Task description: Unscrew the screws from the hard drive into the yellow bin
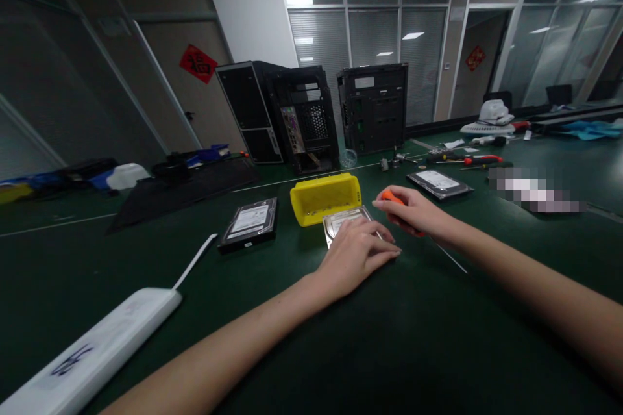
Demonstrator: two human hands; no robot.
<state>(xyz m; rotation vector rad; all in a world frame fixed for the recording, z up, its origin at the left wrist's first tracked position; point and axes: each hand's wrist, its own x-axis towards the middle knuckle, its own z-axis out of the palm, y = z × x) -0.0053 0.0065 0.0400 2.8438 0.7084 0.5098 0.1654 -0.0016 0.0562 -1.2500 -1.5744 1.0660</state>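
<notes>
My left hand [357, 246] lies over a silver hard drive [335, 220], its fingers bent across the drive and its thumb stretched toward the right. Much of that drive is hidden beneath the hand. My right hand [411, 210] is closed round the orange handle of a screwdriver [392, 197], just right of the drive. The screwdriver's thin shaft points down and to the right, away from the drive. Directly behind the drive stands a yellow bin [326, 197] with small metal bits, probably screws, on its floor.
Other hard drives lie to the left [250, 223] and right [440, 184]. A white power strip [111, 343] sits at front left. Computer cases [292, 116] stand behind the bin. Pliers [481, 160] and other tools lie at the right. A blurred patch covers something beyond my right arm.
</notes>
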